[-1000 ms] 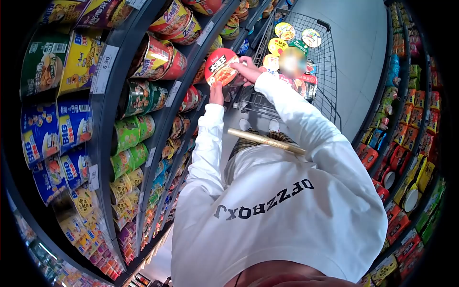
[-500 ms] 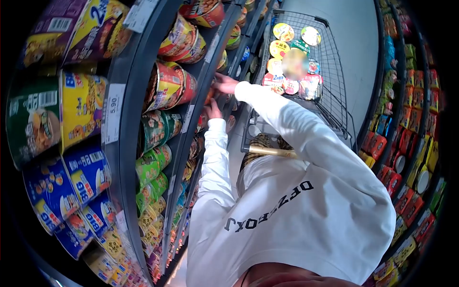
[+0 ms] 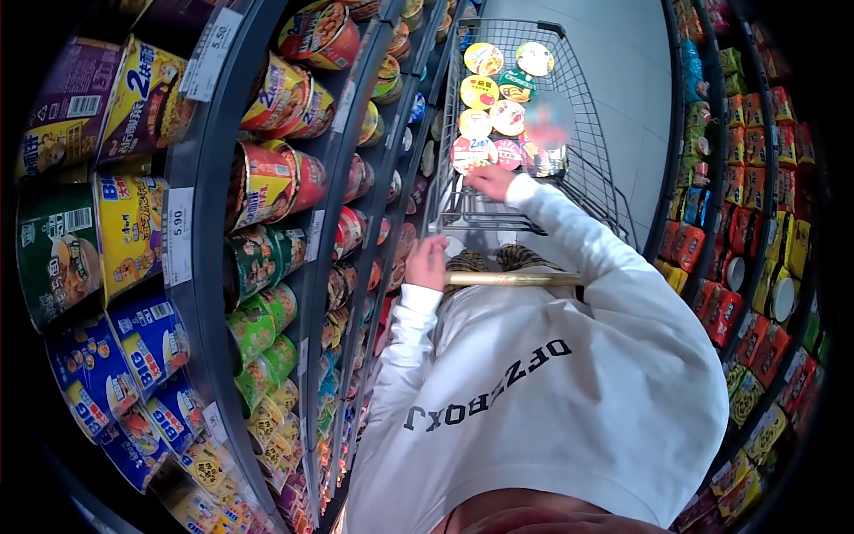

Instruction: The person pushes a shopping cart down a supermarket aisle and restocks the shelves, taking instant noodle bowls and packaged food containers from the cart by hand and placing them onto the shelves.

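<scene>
Loads of instant noodle cups [image 3: 265, 182] down the left side, packed on the dark shelf [image 3: 211, 133] with a 5.90 price tag [image 3: 179, 236] up front; the lower rows squash into tiny colour blobs at the fisheye edge, so no chance of reading those; next along is the left hand [image 3: 427, 262], fingers loosely bent with a bit of gap, nothing visible in it, just beside the shelf and the left end of the cart handle [image 3: 520, 279]; half a second ago both hands were at the shelf around something red, and a second ago they had a red-lidded cup between them; now they've split up, so I'd guess that cup went back on the shelf, though I can't pick it out there; the right hand [image 3: 492, 182] has swung over the near end of the cart [image 3: 551, 28], fingers curled down by the cup with a big 2 on its lid [image 3: 470, 151]; can't tell if it's touching or gripping anything, since the fingertips blend into the lid; the other cups [image 3: 479, 92] sit grouped on the cart's left side; a blurred patch [image 3: 547, 120] covers whatever's beside them; far right, rows of packets [image 3: 738, 231], the outer ones cut off by the black vignette.
</scene>
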A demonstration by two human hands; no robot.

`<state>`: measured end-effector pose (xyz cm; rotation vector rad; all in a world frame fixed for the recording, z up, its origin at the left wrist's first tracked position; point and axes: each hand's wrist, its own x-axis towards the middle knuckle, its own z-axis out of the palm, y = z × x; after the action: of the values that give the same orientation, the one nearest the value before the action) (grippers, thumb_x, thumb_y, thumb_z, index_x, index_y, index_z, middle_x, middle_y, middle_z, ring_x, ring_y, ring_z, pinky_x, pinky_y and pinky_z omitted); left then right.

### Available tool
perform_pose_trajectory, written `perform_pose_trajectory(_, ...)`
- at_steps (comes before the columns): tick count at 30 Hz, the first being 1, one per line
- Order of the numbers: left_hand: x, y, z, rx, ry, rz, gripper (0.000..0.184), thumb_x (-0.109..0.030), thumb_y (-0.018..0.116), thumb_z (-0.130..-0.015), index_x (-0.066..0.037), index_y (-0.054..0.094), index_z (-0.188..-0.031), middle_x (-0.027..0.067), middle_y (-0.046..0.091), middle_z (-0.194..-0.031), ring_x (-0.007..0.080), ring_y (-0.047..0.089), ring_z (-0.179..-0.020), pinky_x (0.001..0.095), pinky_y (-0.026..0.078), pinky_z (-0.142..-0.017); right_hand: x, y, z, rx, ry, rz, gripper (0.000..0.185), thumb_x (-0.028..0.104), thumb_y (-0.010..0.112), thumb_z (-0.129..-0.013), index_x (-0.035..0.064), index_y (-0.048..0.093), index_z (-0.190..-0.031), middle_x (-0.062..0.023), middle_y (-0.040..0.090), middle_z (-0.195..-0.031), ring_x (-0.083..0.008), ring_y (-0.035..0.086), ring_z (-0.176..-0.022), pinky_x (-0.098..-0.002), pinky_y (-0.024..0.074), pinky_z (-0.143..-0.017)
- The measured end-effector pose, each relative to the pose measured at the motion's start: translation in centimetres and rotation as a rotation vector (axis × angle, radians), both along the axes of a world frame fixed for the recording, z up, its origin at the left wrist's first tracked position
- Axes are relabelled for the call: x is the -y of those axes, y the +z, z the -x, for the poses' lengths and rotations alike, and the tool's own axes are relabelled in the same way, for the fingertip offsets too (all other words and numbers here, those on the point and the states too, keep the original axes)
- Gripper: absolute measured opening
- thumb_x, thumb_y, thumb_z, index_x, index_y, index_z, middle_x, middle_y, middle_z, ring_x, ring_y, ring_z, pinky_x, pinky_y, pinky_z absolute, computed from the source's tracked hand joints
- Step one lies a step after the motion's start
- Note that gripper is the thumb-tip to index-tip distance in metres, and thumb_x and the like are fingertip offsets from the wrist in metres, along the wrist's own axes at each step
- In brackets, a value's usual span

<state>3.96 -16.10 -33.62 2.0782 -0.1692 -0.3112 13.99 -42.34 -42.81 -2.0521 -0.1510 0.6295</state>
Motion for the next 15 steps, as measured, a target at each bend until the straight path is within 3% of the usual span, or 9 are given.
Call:
perform_pose_trajectory(2,2.0,0.7,1.8,0.403,-0.159,-0.421,0.016,-0.011,0.058,-0.083,-0.004,0.069,-0.091,0.0140,0.070,-0.084,0.0328,0.066,-0.083,0.0452,0.047,-0.099,6.0,-3.0,3.8,0.048,-0.041,0.019,0.029,0.022,0.052,-0.097,0.0037,0.071,-0.110,-0.0130,0.073,-0.105,-0.0255,0.068,-0.099,-0.0359,0.0512,-0.092)
perform_pose_trajectory(4,3.2,1.2,2.3,0.428,-0.225,-0.511,0.014,-0.014,0.058,-0.077,-0.008,0.069,-0.083,0.0141,0.070,-0.082,0.0318,0.067,-0.085,0.0471,0.049,-0.093,9.9,-4.6,6.8,-0.109,-0.161,0.151,0.025,0.021,0.055,-0.094,0.0050,0.072,-0.102,-0.0130,0.073,-0.101,-0.0255,0.068,-0.097,-0.0361,0.0518,-0.090)
perform_pose_trajectory(7,4.9,1.1,3.0,0.210,-0.197,-0.585,0.009,-0.017,0.058,-0.077,-0.010,0.063,-0.074,0.0136,0.066,-0.072,0.0352,0.065,-0.072,0.0498,0.049,-0.071,12.7,-6.8,10.4,-0.068,-0.086,0.137,0.024,0.023,0.057,-0.093,0.0067,0.073,-0.101,-0.0138,0.073,-0.099,-0.0273,0.069,-0.096,-0.0374,0.0519,-0.089)
perform_pose_trajectory(10,5.7,0.3,3.4,0.208,-0.223,-0.614,0.012,-0.019,0.057,-0.079,-0.010,0.064,-0.076,0.0152,0.066,-0.070,0.0381,0.064,-0.068,0.0507,0.049,-0.067,11.5,-6.4,10.3,-0.065,0.013,0.354,0.024,0.024,0.058,-0.091,0.0084,0.073,-0.100,-0.0162,0.072,-0.100,-0.0340,0.067,-0.099,-0.0409,0.0515,-0.089)
perform_pose_trajectory(15,6.2,1.1,3.0,0.084,-0.382,-0.682,0.026,-0.028,0.054,-0.083,-0.009,0.073,-0.083,0.0192,0.066,-0.070,0.0421,0.065,-0.068,0.0538,0.052,-0.072,10.1,-6.6,9.9,-0.187,0.057,0.459,0.036,0.035,0.053,-0.090,0.0084,0.072,-0.105,-0.0188,0.071,-0.106,-0.0382,0.066,-0.101,-0.0451,0.0507,-0.091)
